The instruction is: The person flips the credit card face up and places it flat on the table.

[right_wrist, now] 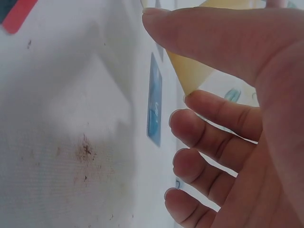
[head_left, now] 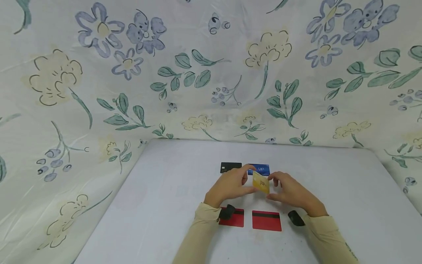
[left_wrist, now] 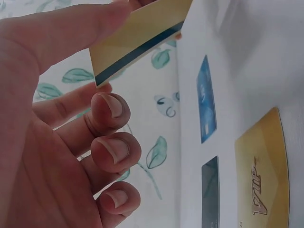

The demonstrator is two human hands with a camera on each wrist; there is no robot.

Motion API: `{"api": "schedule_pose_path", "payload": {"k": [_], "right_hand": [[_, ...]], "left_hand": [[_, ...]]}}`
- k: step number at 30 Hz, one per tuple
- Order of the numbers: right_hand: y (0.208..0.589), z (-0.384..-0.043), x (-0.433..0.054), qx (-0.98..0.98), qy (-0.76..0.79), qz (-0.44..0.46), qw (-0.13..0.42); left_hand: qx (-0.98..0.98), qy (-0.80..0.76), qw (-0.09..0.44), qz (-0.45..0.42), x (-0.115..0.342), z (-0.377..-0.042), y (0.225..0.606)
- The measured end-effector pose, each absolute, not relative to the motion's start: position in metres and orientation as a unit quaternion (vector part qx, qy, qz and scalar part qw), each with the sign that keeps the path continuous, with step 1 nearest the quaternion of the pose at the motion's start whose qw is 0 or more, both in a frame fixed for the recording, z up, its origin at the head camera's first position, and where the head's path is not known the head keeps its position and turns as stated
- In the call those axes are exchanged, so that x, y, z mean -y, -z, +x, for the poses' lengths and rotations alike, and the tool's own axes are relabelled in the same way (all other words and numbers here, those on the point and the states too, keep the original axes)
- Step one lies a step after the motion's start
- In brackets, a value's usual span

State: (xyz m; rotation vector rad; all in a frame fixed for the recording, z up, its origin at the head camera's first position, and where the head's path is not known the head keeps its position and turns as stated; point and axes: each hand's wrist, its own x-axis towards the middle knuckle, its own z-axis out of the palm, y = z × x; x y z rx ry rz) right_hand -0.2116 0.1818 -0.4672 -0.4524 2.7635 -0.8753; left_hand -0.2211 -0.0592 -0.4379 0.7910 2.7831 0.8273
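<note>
Both hands hold one gold card (head_left: 261,182) up above the table. My left hand (head_left: 230,186) pinches its left side between thumb and index finger. My right hand (head_left: 291,190) pinches the opposite side the same way. In the left wrist view the held card (left_wrist: 137,40) shows a dark stripe on its back. Below the left hand a second gold card (left_wrist: 263,171) marked VIP lies on the table; the hand hides it in the head view. Behind the hands lie a black card (head_left: 230,167) and a blue card (head_left: 262,169), partly covered by left-hand fingers.
Nearer the person, two red cards with dark stripes lie side by side: the left red card (head_left: 238,220), partly under the left wrist's camera, and the right red card (head_left: 267,222). A flowered cloth (head_left: 197,73) hangs behind the white table (head_left: 158,183).
</note>
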Motion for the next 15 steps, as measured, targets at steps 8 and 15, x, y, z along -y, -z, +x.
{"api": "schedule_pose_path", "payload": {"k": [8,15], "right_hand": [[0.4653,-0.2123,-0.1857,-0.936,0.299,-0.153,0.102],[0.4649,-0.2124,-0.1879,-0.937,0.3,-0.146,0.106]], "left_hand": [[-0.929,-0.258,0.069,0.258,0.0606,-0.2225,0.4409],[-0.936,-0.24,0.078,0.245,0.0608,-0.2243,0.443]]}}
